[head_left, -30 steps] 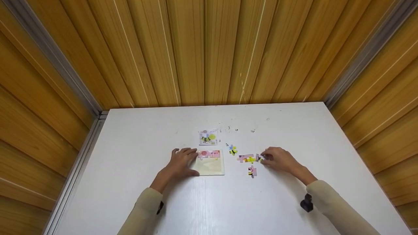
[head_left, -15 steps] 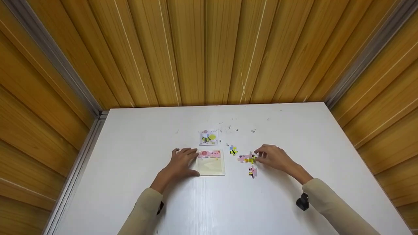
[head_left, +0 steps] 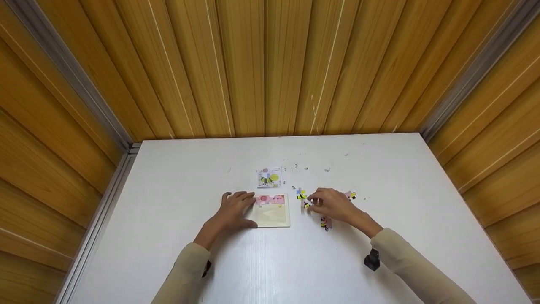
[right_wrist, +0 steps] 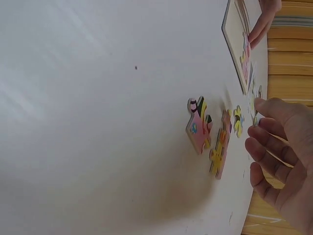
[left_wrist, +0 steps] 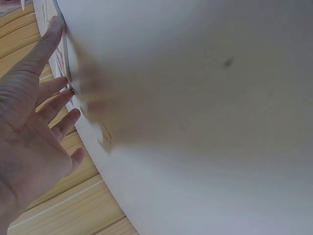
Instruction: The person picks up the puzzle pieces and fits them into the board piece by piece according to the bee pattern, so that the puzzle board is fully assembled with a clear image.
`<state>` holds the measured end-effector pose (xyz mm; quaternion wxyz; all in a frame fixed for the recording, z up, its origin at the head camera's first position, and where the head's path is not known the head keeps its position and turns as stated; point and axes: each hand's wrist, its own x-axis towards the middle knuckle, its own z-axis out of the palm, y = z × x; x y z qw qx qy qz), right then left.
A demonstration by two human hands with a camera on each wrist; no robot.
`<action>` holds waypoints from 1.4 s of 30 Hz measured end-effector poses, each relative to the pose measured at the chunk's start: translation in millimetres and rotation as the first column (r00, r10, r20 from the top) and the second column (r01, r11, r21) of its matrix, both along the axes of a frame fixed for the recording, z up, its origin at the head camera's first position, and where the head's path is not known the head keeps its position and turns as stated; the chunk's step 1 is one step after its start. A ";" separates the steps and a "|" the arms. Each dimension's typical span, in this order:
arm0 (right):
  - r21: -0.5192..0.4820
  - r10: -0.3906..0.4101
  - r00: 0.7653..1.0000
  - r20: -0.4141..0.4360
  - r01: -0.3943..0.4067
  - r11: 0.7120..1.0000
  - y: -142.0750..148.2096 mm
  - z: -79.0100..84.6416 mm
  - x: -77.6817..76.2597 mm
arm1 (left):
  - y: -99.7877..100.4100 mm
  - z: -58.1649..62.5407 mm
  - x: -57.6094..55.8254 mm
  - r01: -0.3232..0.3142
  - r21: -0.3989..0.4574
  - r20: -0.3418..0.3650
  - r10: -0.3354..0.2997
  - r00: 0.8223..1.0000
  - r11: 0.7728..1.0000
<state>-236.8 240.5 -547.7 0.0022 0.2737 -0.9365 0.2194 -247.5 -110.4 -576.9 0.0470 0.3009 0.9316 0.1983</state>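
Observation:
My left hand lies along the left side of a square wooden puzzle tray, thumb at the lower corner and fingers near the upper one. Its fingers look fairly straight in the left wrist view, touching the tray's edge. Pink puzzle pieces fill the tray's top row; bare wood shows below. My right hand pinches a small puzzle piece between thumb and fingertips, just right of the tray. In the right wrist view, fingers mostly cover that piece.
Under and around my right hand lie loose pieces: a yellow-and-blue one, a pink one and another. Joined-looking pink and yellow pieces show in the right wrist view. A bee picture card lies behind the tray.
My right hand has moved left with the puzzle piece, from the right of the loose pieces to beside the tray. A piece at the far right is now uncovered. My left hand stays put.

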 end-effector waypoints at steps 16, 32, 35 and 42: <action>-0.012 0.062 0.996 0.060 -0.062 0.998 -49.0 -9.6 -9.8 | 0.2 0.0 -2.5 -0.006 -0.009 -0.028 0.005 1.000 1.000; -0.030 0.086 0.993 0.076 -0.084 0.996 -90.2 -18.5 -10.6 | -1.4 3.2 -1.2 -0.012 0.004 -0.012 0.012 1.000 1.000; -0.045 0.087 0.994 0.072 -0.083 0.996 -95.7 -21.7 -8.9 | -1.2 3.6 -0.4 -0.012 0.010 -0.004 0.012 1.000 1.000; -0.078 0.080 0.996 0.027 -0.078 0.994 -107.8 -27.4 -6.0 | -0.9 0.7 0.0 -0.006 0.011 -0.005 0.006 1.000 1.000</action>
